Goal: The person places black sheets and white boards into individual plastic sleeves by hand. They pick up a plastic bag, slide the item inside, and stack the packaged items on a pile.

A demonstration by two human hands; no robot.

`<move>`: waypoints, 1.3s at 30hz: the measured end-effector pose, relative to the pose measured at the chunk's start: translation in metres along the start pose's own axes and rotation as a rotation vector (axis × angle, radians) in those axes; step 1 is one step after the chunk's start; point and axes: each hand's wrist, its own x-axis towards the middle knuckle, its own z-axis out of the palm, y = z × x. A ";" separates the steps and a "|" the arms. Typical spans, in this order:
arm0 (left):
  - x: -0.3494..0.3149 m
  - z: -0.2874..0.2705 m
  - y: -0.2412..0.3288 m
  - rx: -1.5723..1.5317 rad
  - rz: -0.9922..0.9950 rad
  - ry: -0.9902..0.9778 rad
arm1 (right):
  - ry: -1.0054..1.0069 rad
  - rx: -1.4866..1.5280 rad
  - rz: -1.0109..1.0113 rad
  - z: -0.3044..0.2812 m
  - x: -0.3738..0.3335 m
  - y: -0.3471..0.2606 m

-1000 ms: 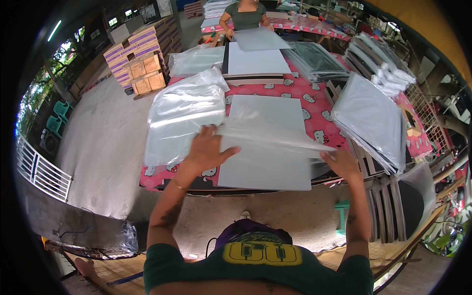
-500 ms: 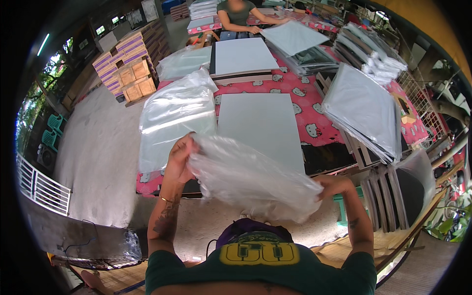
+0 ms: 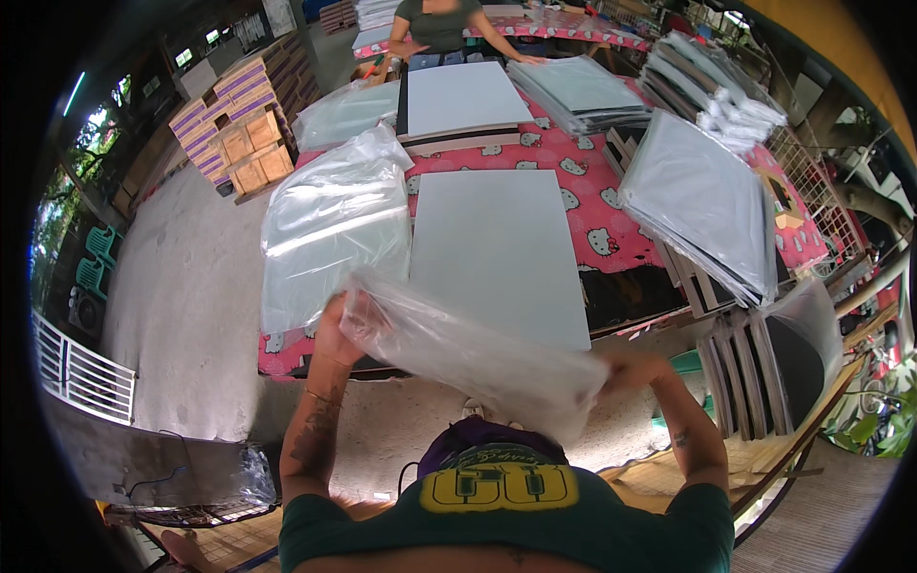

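A clear plastic bag (image 3: 468, 349) stretches between my two hands above the table's near edge, its lower part smeared by motion. My left hand (image 3: 340, 327) grips one end, fingers closed on the plastic. At the other end, my right hand (image 3: 630, 371) pinches the bag, slightly blurred. Just beyond lies a large pale rectangular board (image 3: 497, 248), flat on the table, its near edge partly behind the bag. To its left spreads a pile of clear plastic bags (image 3: 334, 234), close to my left hand.
A pink patterned cloth covers the table (image 3: 602, 215). Bagged boards (image 3: 707, 196) are stacked at right, with dark boards (image 3: 750, 377) leaning below. Another board stack (image 3: 463, 100) lies farther back. A co-worker (image 3: 441, 29) stands at the far side. Boxes (image 3: 239, 124) are piled at left.
The bag between my hands has shifted slightly left and stretched out narrower. Across the table, the co-worker's board has come down onto the stack, and one hand has drawn back from it.
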 end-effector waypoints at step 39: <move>-0.032 -0.065 -0.130 1.463 0.052 0.615 | 1.489 -0.293 0.139 0.052 0.059 0.080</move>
